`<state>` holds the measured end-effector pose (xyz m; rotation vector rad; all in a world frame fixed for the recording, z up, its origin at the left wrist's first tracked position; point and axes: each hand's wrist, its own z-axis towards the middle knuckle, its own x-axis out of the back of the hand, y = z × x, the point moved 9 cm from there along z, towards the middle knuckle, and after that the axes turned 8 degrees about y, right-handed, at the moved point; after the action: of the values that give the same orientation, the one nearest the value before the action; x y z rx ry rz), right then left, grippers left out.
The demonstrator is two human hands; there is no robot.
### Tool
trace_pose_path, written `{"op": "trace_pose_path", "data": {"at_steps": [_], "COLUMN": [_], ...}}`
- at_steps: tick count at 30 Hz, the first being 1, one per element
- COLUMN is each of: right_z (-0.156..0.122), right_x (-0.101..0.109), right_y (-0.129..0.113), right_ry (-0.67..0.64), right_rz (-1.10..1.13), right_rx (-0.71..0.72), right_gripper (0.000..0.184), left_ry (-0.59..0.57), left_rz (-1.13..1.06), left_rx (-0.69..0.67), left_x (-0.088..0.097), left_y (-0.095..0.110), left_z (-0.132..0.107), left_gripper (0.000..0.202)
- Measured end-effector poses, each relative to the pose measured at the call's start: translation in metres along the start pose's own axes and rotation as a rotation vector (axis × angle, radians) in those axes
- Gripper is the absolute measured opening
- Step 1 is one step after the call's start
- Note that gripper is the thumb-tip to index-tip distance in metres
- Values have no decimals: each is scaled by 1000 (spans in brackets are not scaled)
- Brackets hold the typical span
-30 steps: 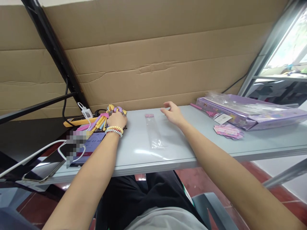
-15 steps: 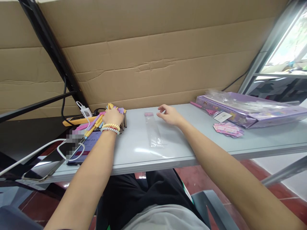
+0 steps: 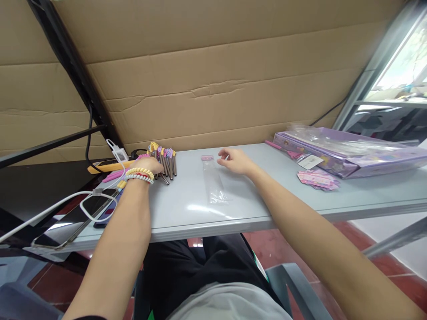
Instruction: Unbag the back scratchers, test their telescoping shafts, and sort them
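Cellophane sleeve [image 3: 213, 182] lies flat on the tabletop [image 3: 187, 213], probably feather-light, limp and slippery; its pink-labelled top edge suits pinching. Right hand [image 3: 235, 161] hovers beside it, fingers loosely curled, empty. Left hand [image 3: 147, 165] covers pens [image 3: 167, 162]; grip unclear.

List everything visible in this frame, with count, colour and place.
grey table top: one, grey, across the middle
brown cardboard sheet: one, brown, behind the table
bundle of dark pens with coloured toppers: several, yellow, purple and pink tops, far left of the table
clear plastic sleeve with pink header: one, clear, table centre
purple flat box in clear wrap: one, purple, far right
pink printed cards: small pile, pink, in front of the box
dark phone on a white cable: one, black, left edge
coiled wristbands: a few, yellow and white, left wrist
left hand: on the pens, grip hidden
right hand: open, fingers beside the sleeve's header
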<state>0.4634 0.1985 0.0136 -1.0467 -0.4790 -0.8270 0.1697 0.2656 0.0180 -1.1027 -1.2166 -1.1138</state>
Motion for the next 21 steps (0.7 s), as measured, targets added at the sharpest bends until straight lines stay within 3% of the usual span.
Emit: {"op": "trace_pose_path", "data": {"at_steps": [4, 10, 18, 21], "right_z": [-1, -3, -4, -4], "right_x": [-3, -4, -7, -7], "right_y": [-1, -4, -5, -4], "right_ry": [-32, -62, -84, -92], "right_rz": [-24, -39, -60, -62], "right_rx": [11, 7, 8, -1], "right_gripper": [30, 28, 25, 24], "left_ry": [13, 100, 94, 175], "left_rz": [-7, -65, -55, -86], "left_rx": [-61, -13, -51, -66], "left_x": [-2, 4, 0, 7], "left_y": [2, -6, 8, 10], "left_z": [4, 6, 1, -3], "left_gripper": [37, 49, 27, 34]}}
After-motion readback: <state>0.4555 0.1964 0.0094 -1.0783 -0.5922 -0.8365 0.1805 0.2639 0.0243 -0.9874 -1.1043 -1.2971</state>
